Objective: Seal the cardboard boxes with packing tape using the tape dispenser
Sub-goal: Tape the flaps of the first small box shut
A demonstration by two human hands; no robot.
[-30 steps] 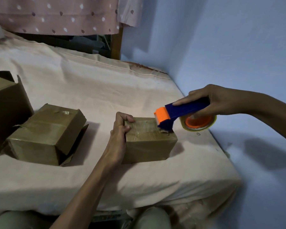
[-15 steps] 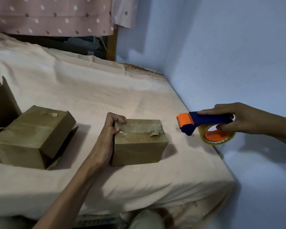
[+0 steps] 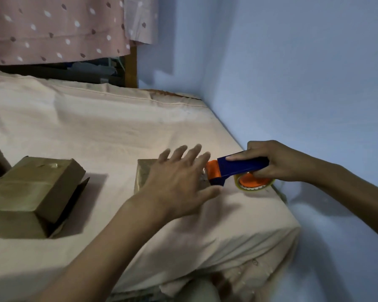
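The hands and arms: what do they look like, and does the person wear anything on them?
Both arms are bare up to the frame edge: no sleeves show. The left hand and the right hand wear no gloves, and no rings, watch or bracelet can be seen. The left hand is slightly blurred, so small details may be missed.

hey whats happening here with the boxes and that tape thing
A person is taping cardboard boxes on a bed. The right hand grips the blue and orange tape dispenser at the right edge of the small box. The left hand is spread open over that box's top; whether it touches is unclear. A larger box lies to the left with a flap sticking out.
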